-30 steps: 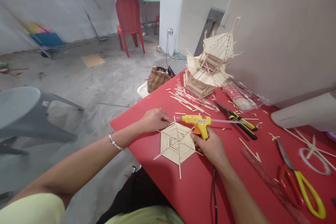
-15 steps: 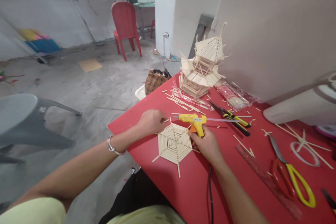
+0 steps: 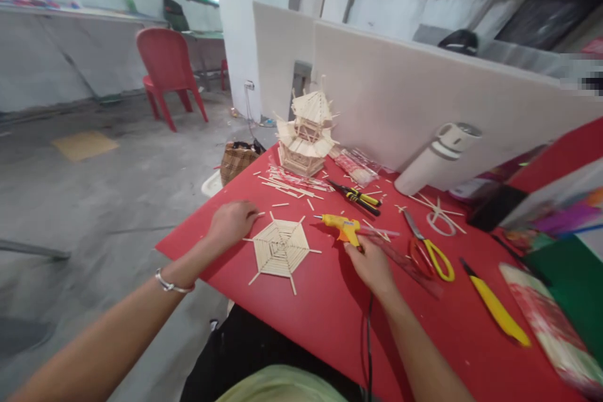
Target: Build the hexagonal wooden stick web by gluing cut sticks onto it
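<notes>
A flat hexagon of glued wooden sticks [image 3: 281, 247] lies on the red table [image 3: 330, 314]. My left hand [image 3: 232, 222] rests curled at its left edge, fingertips pinched near a stick end. My right hand [image 3: 372, 266] is closed round the handle of a yellow glue gun [image 3: 343, 225], which lies to the right of the hexagon with its nozzle pointing left. The gun's black cord [image 3: 367, 339] runs down toward me.
A stick-built pagoda model [image 3: 307, 132] stands at the table's far corner with loose sticks [image 3: 292, 183] beside it. Yellow-handled pliers [image 3: 358, 196], scissors [image 3: 431, 248], a yellow knife [image 3: 494, 309], a white bottle [image 3: 436, 157] and a grey partition [image 3: 424, 88] lie right. A red chair [image 3: 167, 72] stands on the floor.
The view has swung right and pulled back, showing more of the table. The glue gun has moved away from the hexagon's edge to the right. My left hand stays at the hexagon's left edge.
</notes>
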